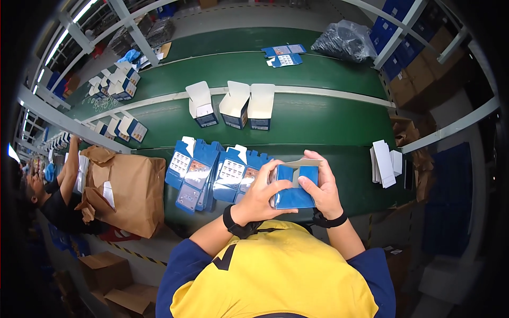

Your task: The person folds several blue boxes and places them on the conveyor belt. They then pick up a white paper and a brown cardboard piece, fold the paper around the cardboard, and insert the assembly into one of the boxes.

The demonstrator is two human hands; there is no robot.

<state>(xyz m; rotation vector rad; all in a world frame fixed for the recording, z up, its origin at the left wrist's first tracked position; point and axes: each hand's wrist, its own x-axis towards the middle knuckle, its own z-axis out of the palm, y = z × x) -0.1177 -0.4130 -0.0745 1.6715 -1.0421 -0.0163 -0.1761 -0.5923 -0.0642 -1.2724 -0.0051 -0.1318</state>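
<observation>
Between my two hands is a small blue carton [292, 199], held over the near edge of the green bench. My left hand [261, 192] grips its left side, with the thumb pressed on the blue flaps. From the right, my right hand [324, 186] wraps round it, its thumb also on the flaps. A dark gap shows between the flaps at this end. Just left of my hands lie flat, unfolded blue cartons [197, 172] in a stack, and a second pile of flat cartons [233, 174] partly hidden behind my left hand.
Three standing cartons with raised white lids [261, 108] are on the green belt [318, 122] ahead. More cartons [119, 85] stand far left. White folded papers [384, 164] lie right. A brown paper sack [135, 185] is at left, beside a co-worker's arm [70, 169].
</observation>
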